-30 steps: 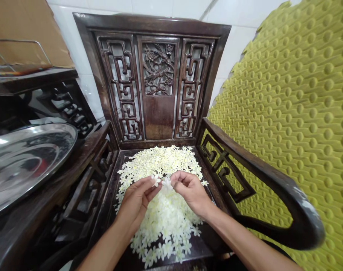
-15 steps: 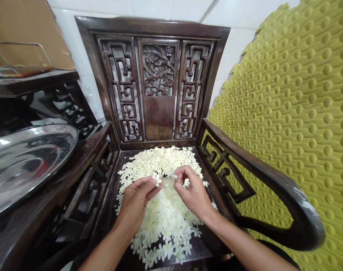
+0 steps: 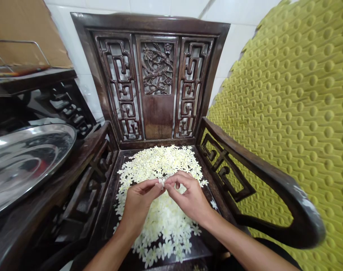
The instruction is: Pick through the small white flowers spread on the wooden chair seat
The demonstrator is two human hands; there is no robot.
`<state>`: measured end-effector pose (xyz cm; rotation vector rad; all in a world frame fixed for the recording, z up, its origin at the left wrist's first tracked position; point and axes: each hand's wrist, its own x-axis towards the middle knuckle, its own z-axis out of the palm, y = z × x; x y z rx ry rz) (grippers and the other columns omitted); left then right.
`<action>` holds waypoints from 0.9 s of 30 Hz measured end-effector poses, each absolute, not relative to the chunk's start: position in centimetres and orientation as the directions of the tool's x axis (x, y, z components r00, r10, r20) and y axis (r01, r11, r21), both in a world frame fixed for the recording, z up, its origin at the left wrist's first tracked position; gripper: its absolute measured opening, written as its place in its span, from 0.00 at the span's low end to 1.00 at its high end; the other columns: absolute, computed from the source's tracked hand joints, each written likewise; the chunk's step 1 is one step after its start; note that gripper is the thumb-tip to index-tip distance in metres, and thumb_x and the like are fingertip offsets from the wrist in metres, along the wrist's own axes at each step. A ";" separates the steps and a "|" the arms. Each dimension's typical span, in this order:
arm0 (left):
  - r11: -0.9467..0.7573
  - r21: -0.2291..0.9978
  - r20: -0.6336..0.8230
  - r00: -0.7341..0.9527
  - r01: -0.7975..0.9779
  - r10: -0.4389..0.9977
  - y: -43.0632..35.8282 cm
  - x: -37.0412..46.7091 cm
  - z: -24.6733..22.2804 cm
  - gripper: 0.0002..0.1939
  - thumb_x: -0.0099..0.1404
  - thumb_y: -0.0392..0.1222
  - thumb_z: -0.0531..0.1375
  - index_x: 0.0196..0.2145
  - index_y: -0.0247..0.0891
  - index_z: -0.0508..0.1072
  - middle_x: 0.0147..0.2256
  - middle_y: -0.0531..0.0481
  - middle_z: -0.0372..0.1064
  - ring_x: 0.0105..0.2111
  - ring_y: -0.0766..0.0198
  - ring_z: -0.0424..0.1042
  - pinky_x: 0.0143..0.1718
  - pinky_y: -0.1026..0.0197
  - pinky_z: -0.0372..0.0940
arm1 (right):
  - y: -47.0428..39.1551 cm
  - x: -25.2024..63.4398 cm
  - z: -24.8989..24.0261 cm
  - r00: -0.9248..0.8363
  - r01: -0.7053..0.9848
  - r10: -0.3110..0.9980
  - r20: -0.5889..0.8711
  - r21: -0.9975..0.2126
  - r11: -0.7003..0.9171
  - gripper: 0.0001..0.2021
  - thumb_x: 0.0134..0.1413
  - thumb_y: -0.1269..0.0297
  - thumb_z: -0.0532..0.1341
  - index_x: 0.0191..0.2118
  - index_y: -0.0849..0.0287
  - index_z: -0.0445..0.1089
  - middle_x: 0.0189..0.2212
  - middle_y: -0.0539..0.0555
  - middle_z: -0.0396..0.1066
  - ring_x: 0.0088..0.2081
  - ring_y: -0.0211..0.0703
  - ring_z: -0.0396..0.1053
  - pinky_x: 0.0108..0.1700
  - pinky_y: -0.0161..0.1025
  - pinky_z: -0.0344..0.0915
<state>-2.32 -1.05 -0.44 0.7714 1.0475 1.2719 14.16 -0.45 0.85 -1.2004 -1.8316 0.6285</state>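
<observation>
My left hand is closed in a pinch on a small white flower, held above the chair seat. My right hand meets it there, thumb and forefinger pinched at the same flower's right side. Fingers cover part of this bloom, so whether a second small piece sits between them cannot be made out. Under both hands lies a heap of loose white flowers with pale yellow centres, spread over the dark wooden seat.
The carved chair back rises behind the heap, with an armrest curving along the right. A shiny round metal tray stands at left. Beside the chair on the right is a bumpy yellow-green mat. White tiles line the wall.
Both hands have come together: the right moved left to meet the flower in my left fingers. Earlier they were apart, with something small and pale in the right. The view shifted slightly.
</observation>
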 end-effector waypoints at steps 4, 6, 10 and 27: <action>0.148 0.928 -0.166 -0.023 -0.343 0.986 -1.2 -2.2 -0.2 0.10 0.51 0.41 0.73 0.32 0.35 0.83 0.32 0.48 0.81 0.36 0.58 0.79 0.46 0.56 0.75 | -0.5 14.1 0.6 -0.187 0.487 0.909 0.372 -0.769 0.415 0.04 0.59 0.68 0.62 0.33 0.54 0.74 0.28 0.48 0.70 0.34 0.41 0.67 0.43 0.41 0.59; 0.156 0.927 -0.170 -0.012 -0.340 0.985 -1.2 -2.2 -0.1 0.11 0.51 0.42 0.73 0.32 0.35 0.83 0.33 0.47 0.81 0.36 0.58 0.79 0.46 0.55 0.75 | -0.5 14.1 0.5 -0.184 0.484 0.909 0.374 -0.771 0.415 0.05 0.58 0.69 0.62 0.32 0.55 0.73 0.28 0.48 0.69 0.33 0.41 0.66 0.43 0.40 0.59; 0.177 0.919 -0.189 -0.001 -0.353 0.982 -1.3 -2.0 -0.1 0.11 0.50 0.41 0.73 0.32 0.34 0.83 0.33 0.46 0.81 0.36 0.58 0.79 0.46 0.54 0.75 | -0.4 14.1 0.4 -0.177 0.465 0.912 0.369 -0.786 0.408 0.05 0.57 0.71 0.61 0.31 0.57 0.71 0.27 0.49 0.68 0.33 0.41 0.65 0.41 0.39 0.60; 0.271 0.729 -0.352 -0.005 -0.629 0.936 0.0 -3.3 -0.1 0.07 0.50 0.32 0.73 0.29 0.31 0.81 0.32 0.45 0.80 0.35 0.61 0.80 0.43 0.62 0.76 | 0.8 14.6 0.3 -0.203 0.119 0.969 0.140 -0.979 0.167 0.03 0.55 0.68 0.58 0.31 0.58 0.66 0.26 0.47 0.62 0.30 0.38 0.60 0.34 0.35 0.59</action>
